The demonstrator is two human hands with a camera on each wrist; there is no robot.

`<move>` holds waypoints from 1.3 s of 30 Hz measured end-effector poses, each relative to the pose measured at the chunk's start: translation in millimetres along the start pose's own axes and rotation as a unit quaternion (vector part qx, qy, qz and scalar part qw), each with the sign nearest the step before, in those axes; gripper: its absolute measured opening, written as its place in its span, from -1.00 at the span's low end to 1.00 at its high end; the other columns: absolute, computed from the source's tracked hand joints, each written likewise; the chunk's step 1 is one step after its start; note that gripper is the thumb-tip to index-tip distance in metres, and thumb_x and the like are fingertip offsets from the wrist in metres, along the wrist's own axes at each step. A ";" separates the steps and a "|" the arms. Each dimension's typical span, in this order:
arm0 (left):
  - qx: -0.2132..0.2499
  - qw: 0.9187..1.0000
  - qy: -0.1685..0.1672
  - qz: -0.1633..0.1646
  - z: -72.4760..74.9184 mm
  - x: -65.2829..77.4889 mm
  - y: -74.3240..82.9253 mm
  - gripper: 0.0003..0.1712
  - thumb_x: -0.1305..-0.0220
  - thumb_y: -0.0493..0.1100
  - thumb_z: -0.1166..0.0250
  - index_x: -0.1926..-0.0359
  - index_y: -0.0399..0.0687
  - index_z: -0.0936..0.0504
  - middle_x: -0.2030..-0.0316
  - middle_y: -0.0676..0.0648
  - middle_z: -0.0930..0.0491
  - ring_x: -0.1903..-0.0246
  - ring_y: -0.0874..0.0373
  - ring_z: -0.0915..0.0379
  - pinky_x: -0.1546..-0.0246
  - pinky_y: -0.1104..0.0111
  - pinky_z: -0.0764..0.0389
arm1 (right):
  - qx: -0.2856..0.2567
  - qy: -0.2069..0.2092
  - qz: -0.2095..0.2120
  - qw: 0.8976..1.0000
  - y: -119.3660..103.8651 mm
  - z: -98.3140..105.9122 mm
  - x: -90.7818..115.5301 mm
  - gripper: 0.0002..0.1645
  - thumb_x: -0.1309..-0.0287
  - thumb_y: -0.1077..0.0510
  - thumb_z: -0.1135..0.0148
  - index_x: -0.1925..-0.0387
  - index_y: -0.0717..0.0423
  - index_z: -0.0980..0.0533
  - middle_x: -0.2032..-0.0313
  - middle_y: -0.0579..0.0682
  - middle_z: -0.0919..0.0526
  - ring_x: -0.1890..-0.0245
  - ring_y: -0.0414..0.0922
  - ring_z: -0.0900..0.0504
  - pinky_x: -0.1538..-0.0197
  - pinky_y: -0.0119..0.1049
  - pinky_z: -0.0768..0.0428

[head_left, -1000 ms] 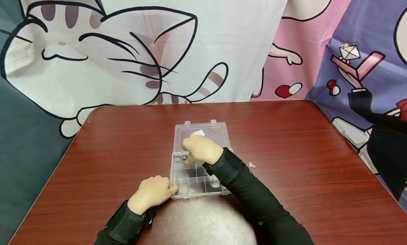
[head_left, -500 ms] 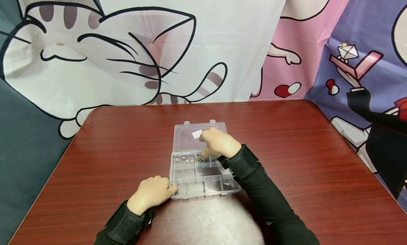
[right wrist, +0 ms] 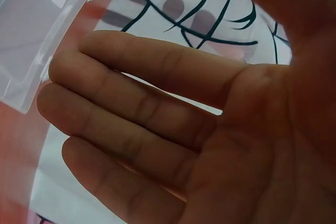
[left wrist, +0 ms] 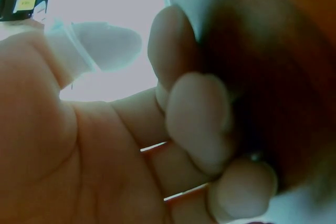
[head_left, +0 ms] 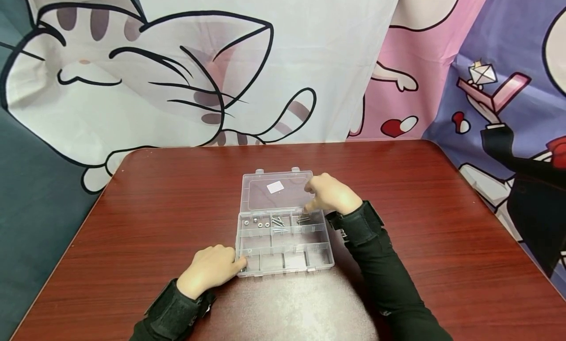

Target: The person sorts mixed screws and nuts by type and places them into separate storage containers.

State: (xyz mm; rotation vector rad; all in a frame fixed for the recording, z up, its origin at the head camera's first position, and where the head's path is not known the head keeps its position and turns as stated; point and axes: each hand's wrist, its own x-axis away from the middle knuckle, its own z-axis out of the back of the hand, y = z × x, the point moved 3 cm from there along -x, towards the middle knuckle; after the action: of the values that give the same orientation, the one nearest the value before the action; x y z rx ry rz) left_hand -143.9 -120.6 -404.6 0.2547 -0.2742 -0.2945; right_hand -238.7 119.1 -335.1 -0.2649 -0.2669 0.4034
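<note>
A clear plastic compartment box [head_left: 254,241] lies on the table in the head view, its lid [head_left: 261,196] folded back flat. Its far row holds small metal nuts [head_left: 260,225] and screws [head_left: 277,221], with more screws [head_left: 303,220] in the right compartment. My left hand [head_left: 213,267] holds the box's near left corner, thumb on the edge and other fingers curled beside it. Over the box's right end, near the hinge, is my right hand [head_left: 333,193]. The right wrist view shows its fingers [right wrist: 131,98] nearly straight with nothing between them; its thumb tip is out of that view.
The brown wooden table [head_left: 177,198] extends around the box. A cloth with a cartoon cat [head_left: 309,46] hangs behind its far edge. A white label [head_left: 275,186] sits on the lid.
My right hand has moved rightward along the box's far row, uncovering nuts and screws. The small pale rings on the table at right are now hidden behind the arm. My left hand stays put.
</note>
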 end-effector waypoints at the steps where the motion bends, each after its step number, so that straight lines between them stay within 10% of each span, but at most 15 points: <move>1: 0.001 1.000 0.000 0.000 0.0 0.0 -0.1 -0.51 -0.14 0.03 -0.06 0.84 -0.01 -0.21 0.79 0.06 -0.15 0.73 0.17 -0.21 0.69 0.24 -0.24 | -0.001 0.002 -0.001 1.000 2.3 -0.2 0.6 -0.38 0.20 0.02 -0.42 0.06 0.27 -0.53 0.14 0.15 -0.58 0.17 0.02 -0.54 0.14 -0.17 -0.46; 8: 0.004 1.000 -0.005 0.000 -0.7 -0.6 -1.1 -0.51 -0.14 0.04 -0.05 0.84 0.00 -0.20 0.80 0.07 -0.13 0.75 0.17 -0.19 0.69 0.26 -0.23 | -0.008 0.020 0.000 1.000 16.6 -0.3 7.7 -0.66 0.25 0.06 -0.43 0.48 0.23 -0.57 0.60 -0.07 -0.42 0.52 -0.12 -0.39 0.43 -0.27 -0.37; 24: 0.005 1.000 -0.001 -0.002 -1.2 -0.4 -0.2 -0.50 -0.17 0.03 -0.06 0.83 -0.01 -0.20 0.79 0.06 -0.12 0.75 0.17 -0.19 0.68 0.26 -0.22 | -0.023 0.016 -0.056 0.998 62.7 -5.9 25.3 -0.48 0.22 0.10 -0.43 0.19 0.34 -0.56 0.29 0.16 -0.59 0.35 0.00 -0.53 0.30 -0.15 -0.49; 39: 0.004 1.000 0.000 -0.001 -2.6 -0.7 -1.4 -0.51 -0.16 0.03 -0.06 0.82 -0.01 -0.21 0.79 0.06 -0.14 0.74 0.16 -0.19 0.68 0.25 -0.22 | -0.022 -0.021 -0.082 0.996 83.0 -27.4 39.7 -0.79 0.32 0.19 -0.43 0.70 0.14 -0.51 0.62 -0.01 -0.47 0.61 -0.10 -0.43 0.54 -0.26 -0.40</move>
State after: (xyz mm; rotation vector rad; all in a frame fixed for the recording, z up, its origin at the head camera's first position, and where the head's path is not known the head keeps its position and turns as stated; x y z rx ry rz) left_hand -144.0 -121.2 -407.7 0.2623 -0.2745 -0.2956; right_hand -224.1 203.9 -377.9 -0.2761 -0.3359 0.2417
